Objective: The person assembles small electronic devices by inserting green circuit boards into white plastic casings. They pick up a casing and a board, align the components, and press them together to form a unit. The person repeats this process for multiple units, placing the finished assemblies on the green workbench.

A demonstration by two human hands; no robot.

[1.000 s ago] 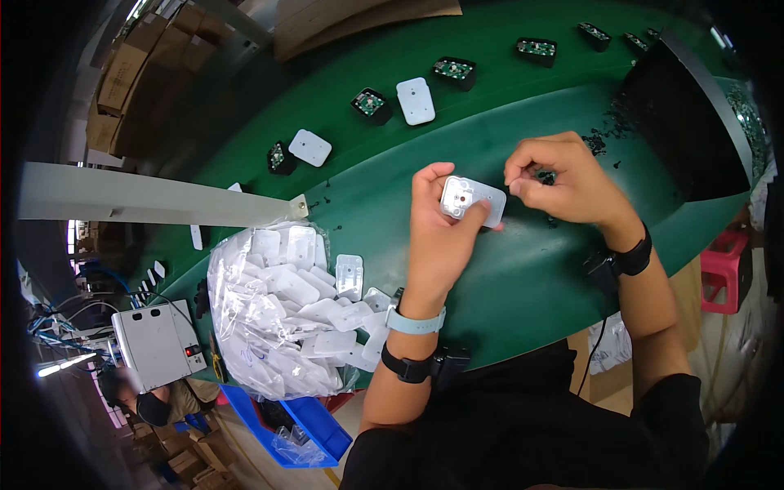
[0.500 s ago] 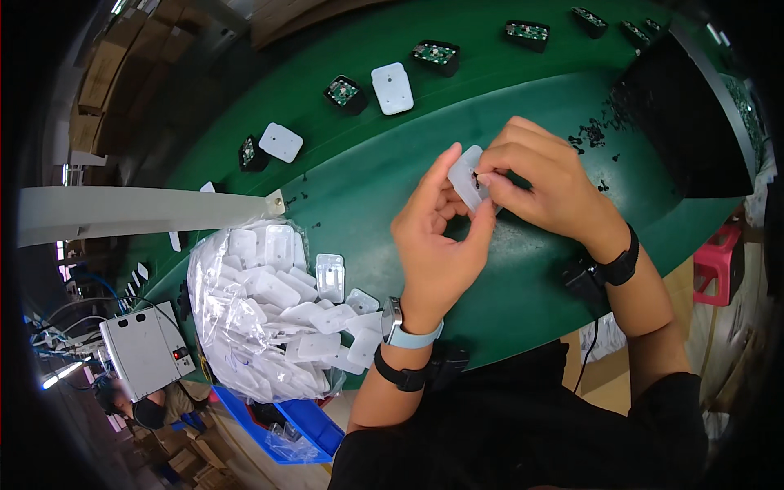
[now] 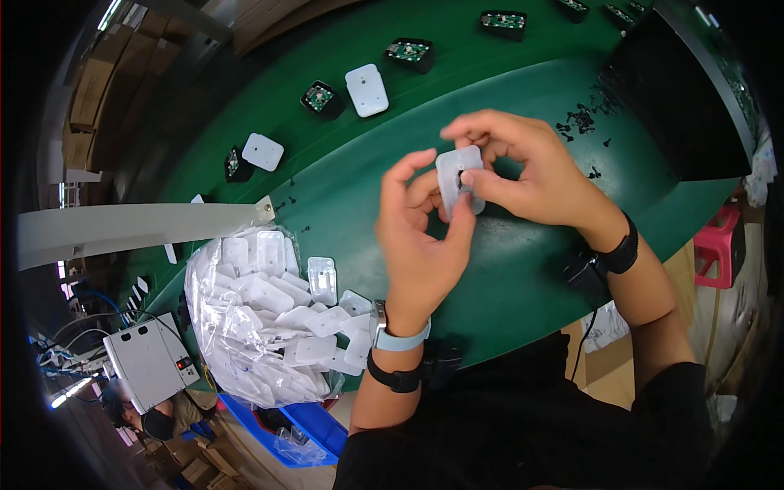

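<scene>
A whitish translucent plastic cover [image 3: 447, 167] with rounded corners is held up between my hands above the green table. My left hand [image 3: 423, 241] grips it from the left and below, thumb at its lower edge. On its face, the thumb of my right hand [image 3: 523, 173] presses by a small black piece [image 3: 461, 175]; the right fingers are curled behind and beside the cover. More covers lie in a clear plastic bag [image 3: 214, 327], and a few have spilled out, such as a loose cover [image 3: 322, 280] near my left wrist.
Black housings with green circuit boards [image 3: 410, 53] and white covers [image 3: 367, 90] stand along the belt at the back. Small black pieces [image 3: 581, 119] lie scattered by a black bin [image 3: 678, 98]. A pale metal arm [image 3: 147, 219] crosses at left; a blue bin [image 3: 314, 429] sits below.
The cover has turned to face me more squarely. My right thumb has come down flat on it, and the right fingers have opened out. The whole view has shifted slightly.
</scene>
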